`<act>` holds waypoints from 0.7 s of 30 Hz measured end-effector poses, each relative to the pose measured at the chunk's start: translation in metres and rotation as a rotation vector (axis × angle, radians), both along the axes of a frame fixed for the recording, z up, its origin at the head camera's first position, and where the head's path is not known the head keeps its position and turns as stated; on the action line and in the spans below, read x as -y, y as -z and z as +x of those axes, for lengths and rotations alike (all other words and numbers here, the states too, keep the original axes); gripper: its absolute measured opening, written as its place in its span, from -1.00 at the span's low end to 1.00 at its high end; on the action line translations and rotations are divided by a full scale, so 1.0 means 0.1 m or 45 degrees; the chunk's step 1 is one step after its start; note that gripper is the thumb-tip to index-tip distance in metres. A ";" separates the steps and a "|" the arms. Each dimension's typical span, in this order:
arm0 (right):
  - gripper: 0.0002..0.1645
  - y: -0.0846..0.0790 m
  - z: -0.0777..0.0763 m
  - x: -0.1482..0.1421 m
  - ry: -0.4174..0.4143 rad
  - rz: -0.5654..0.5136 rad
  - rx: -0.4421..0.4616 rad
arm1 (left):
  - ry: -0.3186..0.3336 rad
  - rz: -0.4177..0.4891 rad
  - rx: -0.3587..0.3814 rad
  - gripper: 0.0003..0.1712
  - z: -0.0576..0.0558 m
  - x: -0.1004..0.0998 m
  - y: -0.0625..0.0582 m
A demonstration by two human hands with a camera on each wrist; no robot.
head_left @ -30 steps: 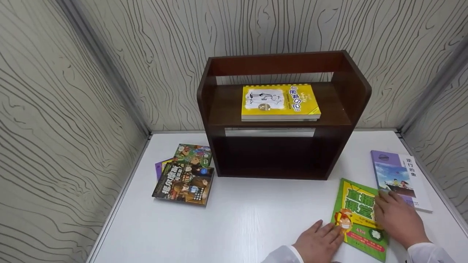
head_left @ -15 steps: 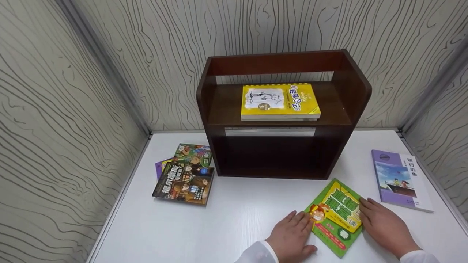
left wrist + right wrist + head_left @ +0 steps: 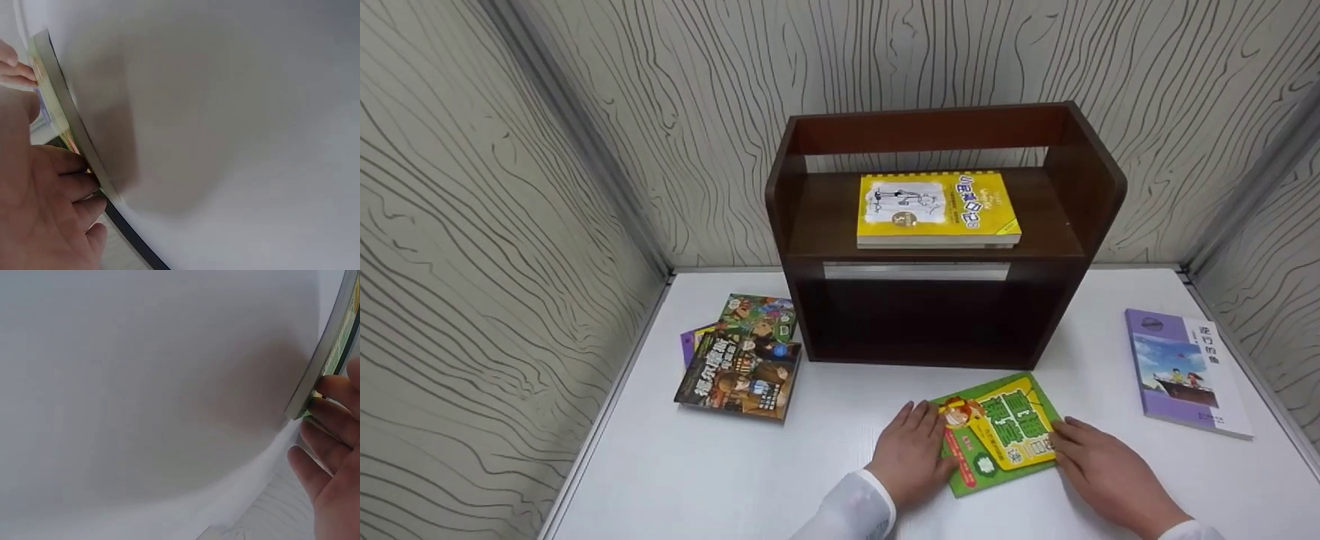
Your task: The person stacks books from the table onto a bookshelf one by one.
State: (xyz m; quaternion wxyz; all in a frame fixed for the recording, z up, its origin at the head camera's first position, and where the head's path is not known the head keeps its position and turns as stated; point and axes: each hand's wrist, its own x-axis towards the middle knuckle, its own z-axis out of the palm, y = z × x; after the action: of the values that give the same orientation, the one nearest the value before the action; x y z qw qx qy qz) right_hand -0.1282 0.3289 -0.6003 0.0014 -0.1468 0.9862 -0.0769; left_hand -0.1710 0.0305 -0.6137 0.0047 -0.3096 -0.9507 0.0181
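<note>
A green and yellow book [image 3: 1005,435] lies cover up on the white table in front of the shelf, turned at an angle. At its left edge my left hand [image 3: 911,454] rests with fairly straight fingers touching it. Against the right edge lie the extended fingers of my right hand [image 3: 1106,472]. In the left wrist view, fingertips of the left hand [image 3: 56,197] meet the pale page edge of the book [image 3: 73,118]. The right wrist view has the right hand's fingers [image 3: 332,419] at a corner of the book [image 3: 320,371].
A dark brown two-level shelf [image 3: 937,255] stands at the back, with yellow books [image 3: 937,206] lying on its upper level. Several overlapping books [image 3: 742,375] lie at the left. To the right is a purple and white book [image 3: 1185,375]. Patterned walls [image 3: 510,262] enclose the table.
Both hands have moved left across the table with the green book, turning it counterclockwise. It has come away from the purple and white book to a spot before the shelf.
</note>
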 end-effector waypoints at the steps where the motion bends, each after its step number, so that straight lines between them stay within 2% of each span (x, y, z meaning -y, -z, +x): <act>1: -0.52 -0.01 0.00 0.04 -0.010 -0.001 -0.001 | -0.017 0.008 -0.007 -0.17 -0.02 0.03 0.00; 8: -0.59 -0.03 -0.02 0.36 -0.062 0.000 0.045 | -0.108 -0.021 -0.098 -0.26 -0.18 0.25 -0.01; 13: -0.59 -0.03 -0.03 0.56 -0.123 -0.038 0.025 | -0.160 -0.017 -0.123 -0.27 -0.29 0.41 0.01; 18: -0.58 -0.01 -0.08 0.73 -0.129 -0.058 0.028 | -0.228 0.042 -0.081 -0.28 -0.37 0.49 0.03; 21: -0.57 -0.02 -0.10 0.80 -0.056 -0.094 0.070 | -0.277 0.138 0.025 -0.28 -0.39 0.51 0.00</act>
State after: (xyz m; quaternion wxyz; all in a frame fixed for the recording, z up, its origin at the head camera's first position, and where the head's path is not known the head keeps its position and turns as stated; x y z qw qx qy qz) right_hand -0.1386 0.2487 -0.5982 0.0246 -0.1663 0.9788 -0.1173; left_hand -0.2096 -0.0207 -0.6135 0.0102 -0.2042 -0.9782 -0.0361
